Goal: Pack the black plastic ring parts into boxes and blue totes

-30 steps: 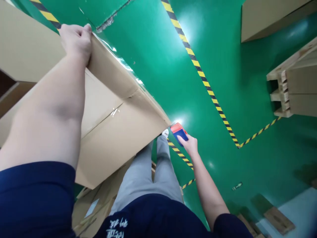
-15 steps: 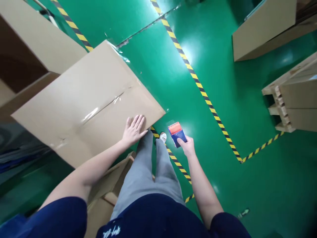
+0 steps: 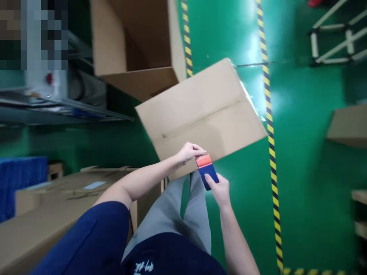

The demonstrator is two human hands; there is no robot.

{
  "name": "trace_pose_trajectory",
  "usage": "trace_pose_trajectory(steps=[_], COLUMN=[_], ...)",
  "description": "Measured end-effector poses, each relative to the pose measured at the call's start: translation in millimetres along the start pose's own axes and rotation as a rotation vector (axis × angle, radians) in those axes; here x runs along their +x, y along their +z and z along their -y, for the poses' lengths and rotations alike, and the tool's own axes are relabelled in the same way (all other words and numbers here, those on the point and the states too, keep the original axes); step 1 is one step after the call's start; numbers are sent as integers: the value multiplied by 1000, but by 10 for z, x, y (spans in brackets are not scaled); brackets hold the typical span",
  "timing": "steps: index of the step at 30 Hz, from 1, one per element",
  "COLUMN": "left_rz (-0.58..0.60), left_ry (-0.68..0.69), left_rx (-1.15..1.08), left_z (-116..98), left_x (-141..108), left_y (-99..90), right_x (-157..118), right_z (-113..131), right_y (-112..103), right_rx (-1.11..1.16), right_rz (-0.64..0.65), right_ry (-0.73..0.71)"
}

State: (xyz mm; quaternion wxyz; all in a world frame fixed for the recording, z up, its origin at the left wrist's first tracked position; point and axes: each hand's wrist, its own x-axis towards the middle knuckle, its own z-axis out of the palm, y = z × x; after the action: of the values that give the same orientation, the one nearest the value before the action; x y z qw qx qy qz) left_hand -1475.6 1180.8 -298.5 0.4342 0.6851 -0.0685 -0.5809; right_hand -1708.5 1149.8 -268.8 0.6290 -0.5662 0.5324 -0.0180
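My right hand [image 3: 221,188] is wrapped round a blue and orange tape dispenser [image 3: 208,176], thumb lying across its blue side. At the dispenser's orange end, the fingertips of my left hand [image 3: 189,153] are pinched together, apparently on the clear tape end, which is hard to make out. Under both hands stands a large closed cardboard box [image 3: 200,110], with a seam running along its top. The near edge of the box is close to my legs [image 3: 183,206].
Behind the box at the left is an open cardboard box [image 3: 149,72]. More cartons [image 3: 57,206] stand by my left side, near a metal rack [image 3: 86,109]. Yellow-black floor tape [image 3: 271,145] runs along the right. A pipe frame [image 3: 332,42] is at the upper right.
My left hand has lifted off the box top and come to the orange end of the tape dispenser. The view has turned left, so the box appears further right.
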Motion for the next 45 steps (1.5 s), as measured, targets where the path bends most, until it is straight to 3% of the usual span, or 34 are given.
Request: trace_pose_trajectory(steps=[2,5,7,9,11,15,19,25,27,30,36,41,45], left_rz=[-254,-803,-929,-927,-877,-808,-759,-581,-622,-790,-711,-762,-773], left_ry=[71,188,214,225,234,240,186,91,82,34,145,134,96], left_rx=[52,299,331,322,318,314,334,463,568,724,767,778,728], left_z=[-111,-437,-655,-813,-901,-921,-738,-393,-405,-477,-424,-392,-406], left_x=[47,130,229,387,584,926,1112,1258,1206,992,581,550,618], left_y=[-875,-2351,-3136,-3609,-3795,-3776,-3714,-3480,-3407,-3321,-3035,-2878,-2842], right_x=[-235,-703,-981,-1153,-1207,-1133,-1118,-1153,-1120,-1050,-953,-921,-1104], right_z=[7,-149,-288,-378,-391,-292,-276,-342,-330,-291,-313,-509,-855], right_y=[259,519,651,789,931,1134,1198,1190,1165,1132,1185,1271,1114], right_rx=[-108,-165,-170,-172,-181,-224,-243,-219,-236,-259,-278,-242,-300], right_rz=[83,212,223,161,74,-38,-75,38,73,89,131,156,157], right_ry=[27,93,157,197,196,172,199,310,337,347,331,269,265])
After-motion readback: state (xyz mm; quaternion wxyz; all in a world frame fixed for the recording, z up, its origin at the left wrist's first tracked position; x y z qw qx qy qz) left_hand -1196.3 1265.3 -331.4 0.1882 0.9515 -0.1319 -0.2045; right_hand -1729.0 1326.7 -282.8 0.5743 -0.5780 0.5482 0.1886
